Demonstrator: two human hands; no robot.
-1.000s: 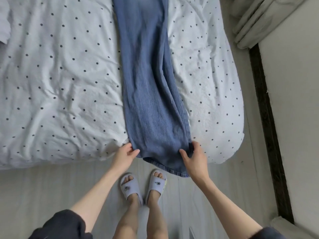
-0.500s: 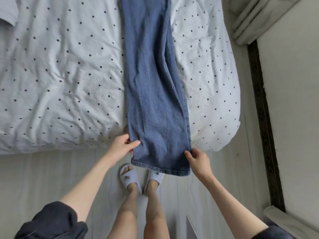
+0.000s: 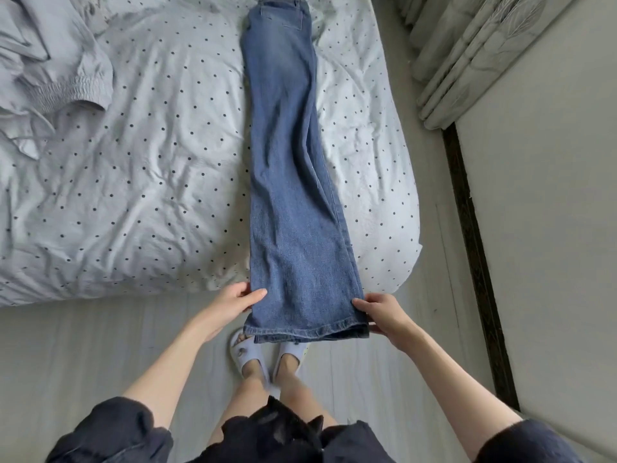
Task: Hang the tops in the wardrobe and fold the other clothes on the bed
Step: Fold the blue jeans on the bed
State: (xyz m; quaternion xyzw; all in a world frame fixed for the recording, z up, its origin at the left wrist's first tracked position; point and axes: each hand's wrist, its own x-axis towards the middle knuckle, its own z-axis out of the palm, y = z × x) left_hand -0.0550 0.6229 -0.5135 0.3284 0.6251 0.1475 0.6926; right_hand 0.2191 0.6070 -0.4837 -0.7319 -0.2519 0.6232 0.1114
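Fingers of both hands pinch the hem end of a pair of blue jeans, one hand per corner. Left hand grips the hem's left corner w/ thumb on top of the denim; right hand grips the right corner, fingers curled round the edge. Jeans are already folded leg on leg, lying flat on the bed. Their long axis runs straight away from the person: hem hangs just off the bed's near edge, waistband at the far end near the top of view. So the whole garment lies ahead of the fingers, both hands about equally near the hem. Next move, likely: carry the hem forward toward the waistband to halve the length. Beyond the jeans, on the bed's far left, lies a crumpled grey garment. Off the bed's right side hang curtains. Below the hem, feet in pale slippers on the floor.
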